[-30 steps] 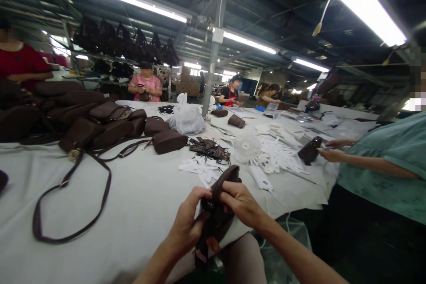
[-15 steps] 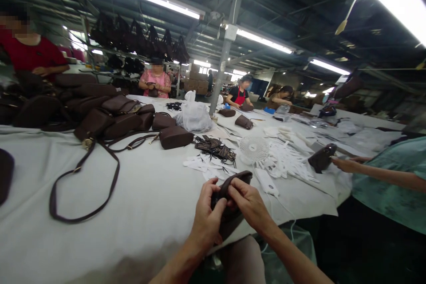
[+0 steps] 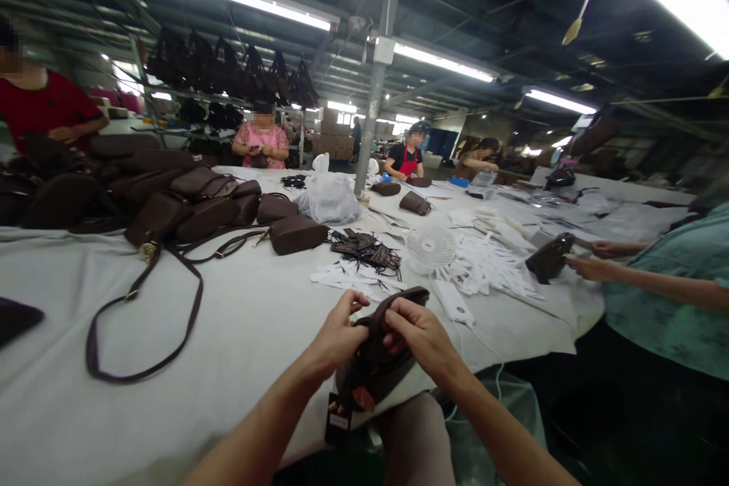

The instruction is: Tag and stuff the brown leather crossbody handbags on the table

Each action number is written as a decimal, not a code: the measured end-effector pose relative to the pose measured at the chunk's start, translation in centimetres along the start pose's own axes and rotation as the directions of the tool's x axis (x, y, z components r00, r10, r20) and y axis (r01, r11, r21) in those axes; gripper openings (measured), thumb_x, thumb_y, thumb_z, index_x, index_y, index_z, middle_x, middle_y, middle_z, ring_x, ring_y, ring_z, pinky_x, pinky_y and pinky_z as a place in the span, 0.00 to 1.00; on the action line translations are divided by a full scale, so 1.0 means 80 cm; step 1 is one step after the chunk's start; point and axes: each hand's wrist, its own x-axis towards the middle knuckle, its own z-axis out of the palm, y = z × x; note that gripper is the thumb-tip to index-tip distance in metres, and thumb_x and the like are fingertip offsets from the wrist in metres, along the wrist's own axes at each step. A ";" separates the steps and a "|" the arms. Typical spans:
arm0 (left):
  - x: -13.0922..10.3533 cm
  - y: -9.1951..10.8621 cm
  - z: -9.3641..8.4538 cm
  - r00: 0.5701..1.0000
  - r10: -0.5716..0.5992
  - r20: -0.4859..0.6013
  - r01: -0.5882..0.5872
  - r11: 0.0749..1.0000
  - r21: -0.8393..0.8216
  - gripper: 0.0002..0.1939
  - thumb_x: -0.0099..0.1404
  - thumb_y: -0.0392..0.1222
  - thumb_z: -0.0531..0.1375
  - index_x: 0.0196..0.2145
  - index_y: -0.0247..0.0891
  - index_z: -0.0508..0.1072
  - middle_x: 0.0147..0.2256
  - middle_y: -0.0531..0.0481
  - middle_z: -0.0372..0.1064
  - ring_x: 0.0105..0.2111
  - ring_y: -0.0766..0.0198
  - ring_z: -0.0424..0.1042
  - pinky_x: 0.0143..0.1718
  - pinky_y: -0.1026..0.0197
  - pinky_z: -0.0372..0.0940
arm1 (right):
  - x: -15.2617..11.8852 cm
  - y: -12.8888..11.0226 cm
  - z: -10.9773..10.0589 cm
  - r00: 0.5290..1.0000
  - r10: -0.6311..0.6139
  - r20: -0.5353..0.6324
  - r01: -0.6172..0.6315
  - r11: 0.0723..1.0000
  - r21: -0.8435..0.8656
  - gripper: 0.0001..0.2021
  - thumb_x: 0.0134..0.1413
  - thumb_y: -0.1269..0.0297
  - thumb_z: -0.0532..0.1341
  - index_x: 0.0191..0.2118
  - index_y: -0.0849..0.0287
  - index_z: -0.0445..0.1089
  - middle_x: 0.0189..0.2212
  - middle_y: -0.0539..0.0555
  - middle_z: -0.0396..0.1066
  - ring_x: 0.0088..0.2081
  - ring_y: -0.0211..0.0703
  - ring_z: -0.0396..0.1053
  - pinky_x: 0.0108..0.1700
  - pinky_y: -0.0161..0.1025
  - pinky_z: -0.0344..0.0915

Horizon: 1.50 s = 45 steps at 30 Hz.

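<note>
A dark brown handbag [image 3: 379,376] rests tilted over the table's near edge, close to my lap. My right hand [image 3: 418,334] pinches the upper edge of the bag near its opening. On the bag's left side, my left hand [image 3: 342,330] has its thumb and curled fingers at the rim, partly hidden by the bag. A black hang tag [image 3: 338,419] with a white label dangles from the lower left of the bag, beside a small reddish piece [image 3: 363,399].
Black tags [image 3: 367,252], white strips [image 3: 495,266] and a white fan [image 3: 431,249] lie ahead on the pale tablecloth [image 3: 244,349]. Brown bags [image 3: 159,216] are heaped at left, with a looped strap [image 3: 194,319]. At right, a co-worker's hand [image 3: 592,268] holds another bag [image 3: 550,258].
My left hand has shifted left and up along the bag, uncovering its lower left side and the hang tag. My right hand keeps its pinch. The view has shifted slightly.
</note>
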 end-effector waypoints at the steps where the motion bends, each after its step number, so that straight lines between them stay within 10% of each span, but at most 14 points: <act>1: 0.004 -0.003 0.003 0.999 -0.039 0.021 0.040 0.999 -0.019 0.21 0.44 0.25 0.50 0.37 0.40 0.62 0.32 0.54 0.66 0.35 0.65 0.68 0.29 0.68 0.60 | -0.001 -0.001 0.000 1.000 -0.007 -0.006 0.006 1.000 -0.024 0.15 0.47 0.50 0.59 0.26 0.59 0.66 0.17 0.46 0.66 0.20 0.34 0.66 0.21 0.31 0.62; 5: 0.013 -0.014 0.016 0.998 0.026 -0.061 -0.024 0.999 0.035 0.14 0.46 0.25 0.50 0.30 0.39 0.63 0.26 0.55 0.64 0.30 0.66 0.65 0.32 0.66 0.61 | -0.004 -0.003 0.004 0.995 -0.099 -0.030 0.092 0.978 -0.185 0.12 0.52 0.56 0.56 0.25 0.58 0.66 0.15 0.45 0.64 0.18 0.32 0.61 0.21 0.30 0.58; 11: -0.014 -0.016 0.014 0.971 0.227 -0.070 -0.227 0.974 0.019 0.13 0.51 0.28 0.53 0.34 0.38 0.68 0.49 0.47 0.69 0.50 0.56 0.67 0.53 0.55 0.61 | -0.003 -0.001 0.005 0.999 0.024 -0.048 -0.027 0.998 -0.050 0.14 0.49 0.53 0.58 0.22 0.57 0.64 0.11 0.44 0.60 0.13 0.31 0.56 0.15 0.29 0.51; 16: -0.043 -0.026 0.025 0.973 0.181 -0.139 -0.151 0.967 0.205 0.35 0.51 0.32 0.62 0.56 0.39 0.59 0.53 0.44 0.65 0.53 0.52 0.64 0.56 0.51 0.60 | -0.002 0.003 -0.001 0.993 0.059 -0.105 -0.057 0.998 0.019 0.16 0.46 0.51 0.60 0.22 0.58 0.64 0.12 0.44 0.61 0.14 0.30 0.56 0.16 0.29 0.52; 25: -0.023 -0.033 0.015 0.869 0.458 -0.189 -0.373 0.856 0.357 0.17 0.60 0.32 0.52 0.48 0.38 0.65 0.42 0.44 0.70 0.43 0.56 0.69 0.46 0.53 0.65 | -0.013 0.002 0.047 0.985 -0.169 -0.013 0.170 0.984 0.056 0.15 0.55 0.53 0.57 0.24 0.57 0.62 0.14 0.43 0.58 0.17 0.31 0.55 0.21 0.31 0.52; 30: -0.019 -0.016 -0.022 0.950 0.310 -0.035 -0.289 0.917 0.275 0.16 0.56 0.30 0.54 0.42 0.38 0.68 0.38 0.49 0.72 0.40 0.59 0.69 0.44 0.58 0.64 | -0.010 -0.006 0.058 0.983 -0.175 0.060 0.183 0.968 -0.173 0.11 0.59 0.58 0.54 0.30 0.57 0.67 0.16 0.46 0.63 0.18 0.36 0.60 0.23 0.34 0.58; 35: -0.012 -0.016 -0.037 0.972 0.231 -0.043 -0.222 0.962 0.161 0.16 0.52 0.31 0.59 0.41 0.38 0.69 0.37 0.52 0.70 0.39 0.60 0.68 0.44 0.60 0.63 | -0.006 0.003 0.034 0.882 -0.434 0.183 0.461 0.717 -0.523 0.12 0.61 0.66 0.52 0.44 0.56 0.72 0.36 0.56 0.72 0.38 0.45 0.70 0.42 0.40 0.66; 40: -0.005 -0.016 -0.043 0.968 0.251 0.006 -0.246 0.941 0.234 0.28 0.49 0.28 0.59 0.49 0.40 0.66 0.44 0.50 0.71 0.45 0.58 0.69 0.50 0.59 0.61 | 0.003 0.013 0.006 0.830 -0.517 0.207 0.423 0.343 -0.839 0.13 0.63 0.69 0.51 0.44 0.58 0.73 0.37 0.59 0.71 0.41 0.50 0.68 0.43 0.44 0.64; 45: 0.013 -0.002 -0.072 0.941 0.241 0.236 -0.304 0.908 0.286 0.33 0.53 0.27 0.57 0.57 0.40 0.59 0.41 0.51 0.72 0.41 0.60 0.70 0.45 0.59 0.63 | 0.012 0.013 -0.003 0.804 -0.536 0.258 0.427 0.218 -0.878 0.14 0.55 0.72 0.60 0.48 0.58 0.70 0.44 0.59 0.72 0.45 0.52 0.67 0.45 0.45 0.61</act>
